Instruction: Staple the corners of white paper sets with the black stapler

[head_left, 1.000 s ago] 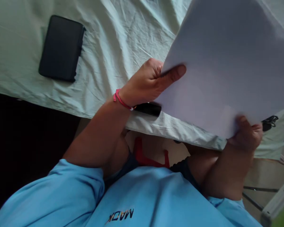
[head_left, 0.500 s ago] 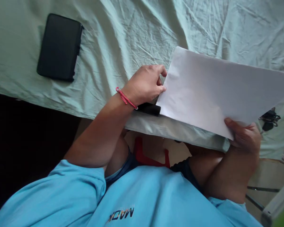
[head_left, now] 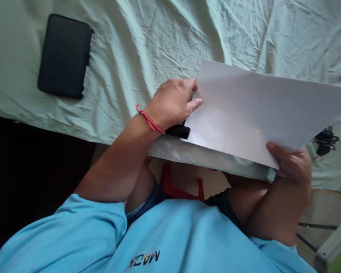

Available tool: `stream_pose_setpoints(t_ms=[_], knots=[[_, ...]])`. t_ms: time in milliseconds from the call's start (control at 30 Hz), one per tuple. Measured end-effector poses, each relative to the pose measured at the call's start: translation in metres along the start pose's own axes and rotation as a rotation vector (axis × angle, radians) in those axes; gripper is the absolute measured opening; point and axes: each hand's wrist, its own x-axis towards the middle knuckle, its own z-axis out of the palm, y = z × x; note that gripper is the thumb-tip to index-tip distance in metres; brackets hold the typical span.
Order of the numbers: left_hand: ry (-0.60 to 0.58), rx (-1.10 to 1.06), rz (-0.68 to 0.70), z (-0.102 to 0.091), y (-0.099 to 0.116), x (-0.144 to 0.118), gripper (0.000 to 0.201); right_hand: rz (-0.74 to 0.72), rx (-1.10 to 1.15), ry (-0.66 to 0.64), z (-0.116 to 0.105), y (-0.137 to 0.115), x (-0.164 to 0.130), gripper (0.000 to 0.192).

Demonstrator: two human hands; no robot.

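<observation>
A large white sheet of paper (head_left: 252, 110) lies low over a pale green bedsheet (head_left: 147, 49). My left hand (head_left: 174, 102), with a red cord on the wrist, pinches the paper's left edge between thumb and fingers. My right hand (head_left: 292, 163) grips the paper's near right corner at the bed's edge. A small black object (head_left: 179, 131) lies on the bedsheet just under my left hand, partly hidden by the hand and the paper.
A flat black case (head_left: 63, 56) lies on the bedsheet at the far left. Dark keys or clips (head_left: 325, 139) sit at the right past the paper. My knees and a red item (head_left: 182, 187) show below the bed's edge. A grey frame (head_left: 332, 246) stands bottom right.
The paper has come down from a raised, tilted position to lie nearly flat over the bedsheet. My left hand shifted from a flat thumb on the sheet to a pinch at its left edge.
</observation>
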Motion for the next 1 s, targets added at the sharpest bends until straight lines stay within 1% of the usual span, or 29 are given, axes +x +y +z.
stream_pose_setpoints(t_ms=[67,133,233,300,333,433,500,667,800,900,967,1000], knots=[[0.026,0.074,-0.005,0.002,0.003,-0.001,0.025,0.003,0.002,-0.005,0.003,-0.001,-0.001,0.06],[0.03,0.186,-0.012,0.003,0.007,-0.003,0.03,0.016,0.001,-0.004,0.005,-0.002,-0.002,0.06],[-0.023,0.357,0.01,0.004,0.016,-0.009,0.034,0.053,-0.003,0.016,0.006,-0.004,-0.004,0.059],[-0.052,0.418,0.038,0.004,0.02,-0.013,0.035,0.067,-0.01,0.017,0.006,-0.004,-0.004,0.059],[-0.049,0.423,0.042,0.004,0.021,-0.015,0.035,0.061,-0.008,0.007,0.006,-0.004,-0.004,0.059],[0.014,0.346,0.031,0.005,0.019,-0.019,0.033,0.034,0.006,-0.024,0.006,-0.004,-0.004,0.059],[0.031,0.28,0.029,0.006,0.017,-0.02,0.03,0.022,0.011,-0.021,0.007,-0.006,-0.005,0.059],[0.012,0.245,0.017,0.01,0.018,-0.018,0.037,0.043,-0.003,0.003,0.011,-0.013,-0.009,0.062],[0.01,0.278,0.025,0.011,0.02,-0.016,0.033,0.018,0.014,0.002,0.013,-0.012,-0.009,0.061],[0.023,0.28,0.022,0.005,0.017,-0.014,0.025,0.015,0.048,-0.016,0.011,-0.006,-0.005,0.06],[0.066,0.172,0.0,-0.003,0.013,-0.012,0.022,0.012,0.045,-0.039,0.01,-0.003,-0.003,0.059],[0.106,0.1,-0.008,-0.008,0.011,-0.012,0.021,0.013,0.039,-0.047,0.01,-0.002,-0.002,0.058]])
